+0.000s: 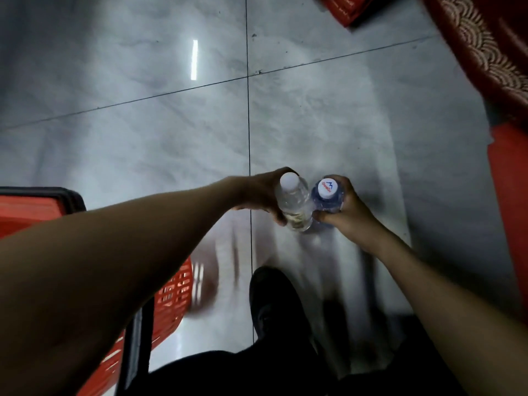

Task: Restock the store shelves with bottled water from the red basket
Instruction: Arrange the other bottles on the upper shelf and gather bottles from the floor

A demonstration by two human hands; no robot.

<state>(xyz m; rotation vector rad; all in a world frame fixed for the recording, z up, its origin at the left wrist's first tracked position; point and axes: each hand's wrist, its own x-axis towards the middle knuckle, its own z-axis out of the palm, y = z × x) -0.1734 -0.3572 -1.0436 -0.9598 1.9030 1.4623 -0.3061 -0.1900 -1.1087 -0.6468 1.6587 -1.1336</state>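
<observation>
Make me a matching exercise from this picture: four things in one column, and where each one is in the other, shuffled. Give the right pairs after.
Things:
1. plain-capped bottle
2. logo-capped bottle
3. red basket
4. black shoe

Places:
A. on the floor at the lower left, beneath the left forearm
B. gripped in the right hand
C. on the tiles below the two bottles
D. gripped in the left hand

Pairs: 1-D, 2-B, 3-A, 4-C

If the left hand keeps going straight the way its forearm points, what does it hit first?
The left hand, gripping a clear bottle, points rightward, so that bottle would press into the blue-tinted bottle in the right hand. They look touching already, though depth is unclear.
</observation>
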